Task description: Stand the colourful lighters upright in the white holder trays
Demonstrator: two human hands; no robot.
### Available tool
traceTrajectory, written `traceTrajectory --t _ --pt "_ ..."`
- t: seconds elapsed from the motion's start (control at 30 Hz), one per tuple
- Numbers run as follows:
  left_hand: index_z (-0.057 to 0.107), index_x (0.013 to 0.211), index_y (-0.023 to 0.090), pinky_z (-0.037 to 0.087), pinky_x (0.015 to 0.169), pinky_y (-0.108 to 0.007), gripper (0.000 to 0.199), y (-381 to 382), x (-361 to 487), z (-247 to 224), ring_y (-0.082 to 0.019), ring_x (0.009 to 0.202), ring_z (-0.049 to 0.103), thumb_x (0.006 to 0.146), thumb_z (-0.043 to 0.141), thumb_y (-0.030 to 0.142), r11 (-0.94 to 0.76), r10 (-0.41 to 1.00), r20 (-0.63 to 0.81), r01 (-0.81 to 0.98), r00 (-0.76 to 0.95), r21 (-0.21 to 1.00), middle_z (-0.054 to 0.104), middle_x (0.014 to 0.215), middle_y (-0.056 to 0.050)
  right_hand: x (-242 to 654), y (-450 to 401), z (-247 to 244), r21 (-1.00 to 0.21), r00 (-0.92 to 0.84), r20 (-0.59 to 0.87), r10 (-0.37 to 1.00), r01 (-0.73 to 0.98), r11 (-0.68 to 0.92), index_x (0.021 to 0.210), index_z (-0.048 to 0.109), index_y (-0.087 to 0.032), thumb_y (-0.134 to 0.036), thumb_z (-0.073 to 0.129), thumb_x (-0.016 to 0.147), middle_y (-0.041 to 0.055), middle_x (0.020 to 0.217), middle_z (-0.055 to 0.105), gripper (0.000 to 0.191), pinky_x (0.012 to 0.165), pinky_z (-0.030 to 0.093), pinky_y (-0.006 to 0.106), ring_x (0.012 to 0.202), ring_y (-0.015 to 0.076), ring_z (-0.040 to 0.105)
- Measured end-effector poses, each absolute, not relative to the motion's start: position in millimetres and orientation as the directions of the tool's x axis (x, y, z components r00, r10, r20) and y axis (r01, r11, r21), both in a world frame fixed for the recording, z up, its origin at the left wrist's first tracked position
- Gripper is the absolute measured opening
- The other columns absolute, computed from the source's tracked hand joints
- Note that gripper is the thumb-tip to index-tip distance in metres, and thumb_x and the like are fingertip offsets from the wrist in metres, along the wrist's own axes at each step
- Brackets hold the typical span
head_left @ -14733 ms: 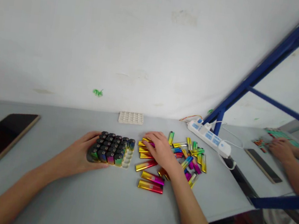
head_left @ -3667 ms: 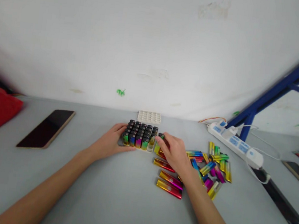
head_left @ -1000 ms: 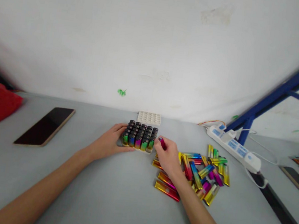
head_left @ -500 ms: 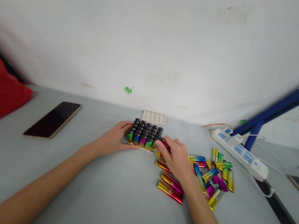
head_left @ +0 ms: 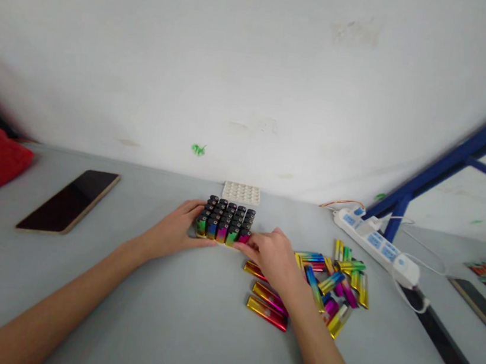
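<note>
On the counter (head_left: 171, 322), loose lighters (head_left: 332, 282) are left beside the right hand (head_left: 275, 258). Between the hands, a seemingly full block of upright lighters (head_left: 225, 220) is clasped by the left hand (head_left: 174, 225), its corner lighter (head_left: 245, 236) pinched by the right.

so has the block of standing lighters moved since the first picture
Yes, the block of standing lighters now stands farther back, closer to the wall.

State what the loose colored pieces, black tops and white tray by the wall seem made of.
Loose colored pieces: metal or metallized plastic, mirror-glossy with bright streaks; I can't tell which.
Black tops: probably plastic, evenly dark with a soft sheen.
White tray: likely molded plastic, matte, with rows of hollows.
</note>
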State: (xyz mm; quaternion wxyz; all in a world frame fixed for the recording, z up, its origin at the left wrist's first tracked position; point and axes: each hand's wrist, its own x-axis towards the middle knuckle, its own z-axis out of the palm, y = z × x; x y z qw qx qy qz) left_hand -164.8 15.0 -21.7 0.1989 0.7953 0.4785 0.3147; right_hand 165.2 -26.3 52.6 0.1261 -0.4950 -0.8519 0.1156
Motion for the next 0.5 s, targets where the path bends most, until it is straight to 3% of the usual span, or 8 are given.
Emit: traceTrajectory --t 0.1,0.17,0.27,0.33,0.37,0.43,0.5 --pt "0.085 0.156 0.028 0.059 0.148 -0.067 0.091 15 -164 -20 -0.049 0.164 0.075 0.092 0.101 0.091 -0.489 0.872 0.327 0.633 0.363 0.6 0.081 0.172 -0.018 174 -24 44 -0.454 -0.467 0.151 0.871 0.75 0.481 0.078 0.085 -0.024 -0.063 0.079 0.128 0.0048 0.073 0.085 0.064 0.09 0.053 0.036 0.072 0.0224 0.076" --pt "0.085 0.158 0.027 0.059 0.148 -0.065 0.089 14 -163 -19 -0.048 0.166 0.074 0.096 0.097 0.09 -0.503 0.864 0.33 0.629 0.38 0.592 0.08 0.174 -0.019 185 -16 39 -0.548 -0.371 0.234 0.898 0.713 0.438 0.077 0.085 -0.024 -0.065 0.07 0.132 0.0025 0.069 0.08 0.07 0.087 0.054 0.035 0.07 0.0218 0.074" --pt "0.084 0.161 0.028 0.06 0.148 -0.063 0.087 13 -162 -17 -0.048 0.167 0.074 0.1 0.094 0.089 -0.516 0.856 0.33 0.622 0.398 0.589 0.08 0.176 -0.018 194 12 38 -0.604 -0.238 0.324 0.916 0.693 0.394 0.1 0.092 -0.022 -0.047 0.056 0.137 0.004 0.083 0.086 0.058 0.09 0.059 0.034 0.081 0.0238 0.08" --pt "0.084 0.16 0.028 0.061 0.148 -0.064 0.087 13 -162 -16 -0.049 0.166 0.074 0.099 0.095 0.089 -0.523 0.852 0.338 0.621 0.399 0.584 0.08 0.175 -0.018 189 35 40 -0.531 -0.295 0.329 0.897 0.728 0.434 0.128 0.093 -0.019 -0.028 0.065 0.131 0.0106 0.117 0.094 0.029 0.106 0.064 0.038 0.107 0.0272 0.086" --pt "0.085 0.159 0.028 0.061 0.147 -0.064 0.087 13 -162 -16 -0.049 0.165 0.075 0.099 0.095 0.089 -0.525 0.851 0.344 0.624 0.397 0.579 0.081 0.175 -0.018 183 47 41 -0.466 -0.34 0.306 0.889 0.761 0.451 0.139 0.091 -0.019 -0.02 0.07 0.125 0.0146 0.135 0.093 0.025 0.116 0.064 0.041 0.121 0.0292 0.085" --pt "0.085 0.157 0.028 0.061 0.147 -0.065 0.087 14 -163 -17 -0.049 0.164 0.075 0.098 0.096 0.09 -0.526 0.85 0.353 0.633 0.39 0.567 0.081 0.174 -0.019 169 66 42 -0.321 -0.414 0.206 0.887 0.827 0.461 0.155 0.086 -0.019 -0.012 0.075 0.121 0.0197 0.163 0.084 0.037 0.129 0.062 0.046 0.144 0.0322 0.079" --pt "0.085 0.156 0.029 0.062 0.146 -0.066 0.085 16 -165 -19 -0.049 0.162 0.077 0.098 0.095 0.09 -0.528 0.849 0.358 0.641 0.389 0.557 0.083 0.171 -0.018 156 78 42 -0.217 -0.414 0.119 0.902 0.876 0.431 0.157 0.084 -0.021 -0.012 0.071 0.124 0.0206 0.172 0.079 0.037 0.131 0.061 0.048 0.152 0.0336 0.075"
